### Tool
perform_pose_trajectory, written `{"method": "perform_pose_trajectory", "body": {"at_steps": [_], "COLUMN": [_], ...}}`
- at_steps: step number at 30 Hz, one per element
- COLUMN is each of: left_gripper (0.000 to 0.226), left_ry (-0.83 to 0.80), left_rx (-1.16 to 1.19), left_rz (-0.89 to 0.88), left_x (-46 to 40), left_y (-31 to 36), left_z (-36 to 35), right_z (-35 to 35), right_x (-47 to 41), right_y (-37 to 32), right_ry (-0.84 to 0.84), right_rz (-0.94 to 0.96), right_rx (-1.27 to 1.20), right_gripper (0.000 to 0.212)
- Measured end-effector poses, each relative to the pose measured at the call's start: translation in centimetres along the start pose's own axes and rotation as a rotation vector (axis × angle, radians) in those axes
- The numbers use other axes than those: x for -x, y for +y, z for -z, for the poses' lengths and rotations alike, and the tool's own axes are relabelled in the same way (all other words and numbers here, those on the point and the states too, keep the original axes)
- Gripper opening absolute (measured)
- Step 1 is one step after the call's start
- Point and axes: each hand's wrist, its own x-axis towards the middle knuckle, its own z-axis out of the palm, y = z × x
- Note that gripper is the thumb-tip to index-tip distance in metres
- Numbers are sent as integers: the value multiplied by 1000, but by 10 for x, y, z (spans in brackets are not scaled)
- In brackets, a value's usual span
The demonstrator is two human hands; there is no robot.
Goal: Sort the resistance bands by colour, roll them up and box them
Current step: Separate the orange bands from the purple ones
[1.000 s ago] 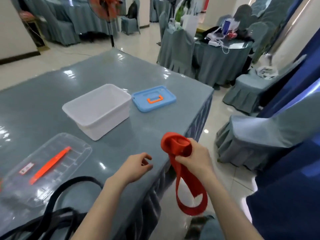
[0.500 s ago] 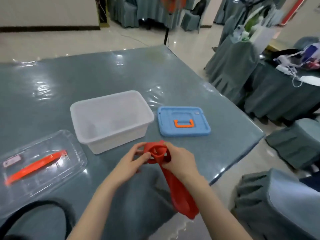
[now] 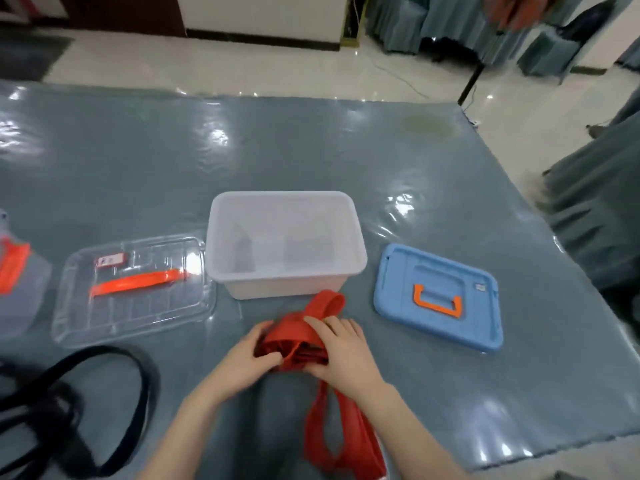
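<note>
1. I see both hands at the near middle of the table (image 3: pixel 311 150), holding the red band (image 3: pixel 301 341) between them.
2. My left hand (image 3: pixel 242 362) has its fingers curled around the left side of the rolled part.
3. My right hand (image 3: pixel 341 355) lies over the roll from the right, fingers bent and gripping it.
4. The loose end of the band hangs over the near table edge.
5. The white box (image 3: pixel 287 282) stands just behind the roll, its blue lid (image 3: pixel 436 296) to the right.
6. A black band (image 3: pixel 79 403) lies at the left, near a clear tray (image 3: pixel 135 320).
</note>
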Motion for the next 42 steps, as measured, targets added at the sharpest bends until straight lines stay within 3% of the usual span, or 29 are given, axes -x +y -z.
{"method": "perform_pose_trajectory", "body": {"at_steps": [4,7,11,14,18,24,28,31,34,36,38,42], "left_gripper": [89,82,84,77,68,45,65,90,90,79,65,44], "left_ry": [238,280,409,522,552,648,550,434,469,609,681,625], "left_rx": [-94,-148,-267,-338,-413,-585,-620,-614,-647,-646,-578,-489], "left_rz": [-68,-208,-154,-111,-98,-120,-62,39,80,-36,-238,-514], "left_x": [9,16,14,8,12,24,30,32,31,27,16,-18], "left_y": [-4,2,2,5,10,8,7,11,21,31,44,86], "left_z": [-13,-37,-65,-73,-73,-66,-64,-70,-84,-91,-98,-132], "right_z": [9,17,11,-5,-16,-2,27,30,20,19,24,38], "right_x": [17,33,60,64,56,44,10,-4,2,10,17,26], "right_y": [25,43,37,28,37,71,96,101,111,119,129,176], "right_ry": [-92,-198,-356,-287,-231,-124,20,-104,-298,-304,-185,164], "right_rz": [-61,-158,-179,-194,-243,-23,101,152,154,123,72,-174], "right_rx": [-112,-190,-233,-203,-220,-207,-130,-188,-189,-246,-338,-338], "right_gripper": [102,116,129,122,103,84,76,76,85,83,71,52]}}
